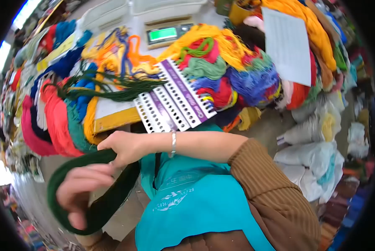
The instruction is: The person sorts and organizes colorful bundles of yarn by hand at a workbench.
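Note:
A loop of dark green yarn [58, 196], a skein, hangs in front of my body at the lower left. My left hand [85, 184] is inside the loop, with its fingers curved and the thumb apart against the strands; it is a little blurred. My right hand [122, 147] reaches across from the right and is closed on the top of the skein, fingertips partly hidden. Just beyond, white punched cards [175, 98] with purple bands lie at the table edge. Loose dark green strands [125, 92] run into their holes.
Past the cards are piles of coloured yarn [208, 67], a scale with a green display [162, 34] and white plastic bins [166, 6]. A printed sheet [285, 46] lies on yarn at the right. Pink and red skeins [58, 121] hang off the left edge. Plastic bags [313, 159] stand at the right.

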Motion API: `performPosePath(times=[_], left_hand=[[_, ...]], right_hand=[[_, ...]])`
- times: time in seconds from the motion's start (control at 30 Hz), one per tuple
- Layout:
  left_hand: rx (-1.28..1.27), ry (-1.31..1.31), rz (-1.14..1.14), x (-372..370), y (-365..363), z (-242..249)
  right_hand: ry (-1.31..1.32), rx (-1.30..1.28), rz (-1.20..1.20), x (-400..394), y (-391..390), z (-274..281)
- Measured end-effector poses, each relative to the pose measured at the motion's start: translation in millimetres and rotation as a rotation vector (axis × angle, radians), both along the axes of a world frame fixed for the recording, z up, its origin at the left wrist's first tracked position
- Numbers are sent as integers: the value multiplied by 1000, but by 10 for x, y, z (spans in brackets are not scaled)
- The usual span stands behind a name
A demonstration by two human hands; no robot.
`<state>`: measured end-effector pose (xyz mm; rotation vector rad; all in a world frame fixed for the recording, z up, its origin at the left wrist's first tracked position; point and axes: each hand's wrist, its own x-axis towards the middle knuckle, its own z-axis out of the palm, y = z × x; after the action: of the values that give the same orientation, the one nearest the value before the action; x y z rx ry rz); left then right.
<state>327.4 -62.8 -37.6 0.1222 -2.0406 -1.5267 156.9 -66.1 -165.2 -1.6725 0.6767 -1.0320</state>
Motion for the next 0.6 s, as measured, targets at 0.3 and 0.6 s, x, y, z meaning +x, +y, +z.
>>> performPosePath(times=[0.3, 0.6], left_hand=[[-1225, -1080, 731, 606, -681, 37], [-616, -1263, -394, 81, -113, -163]], right_hand=[[376, -514, -515, 178, 229, 294], [526, -858, -460, 126, 332, 182]])
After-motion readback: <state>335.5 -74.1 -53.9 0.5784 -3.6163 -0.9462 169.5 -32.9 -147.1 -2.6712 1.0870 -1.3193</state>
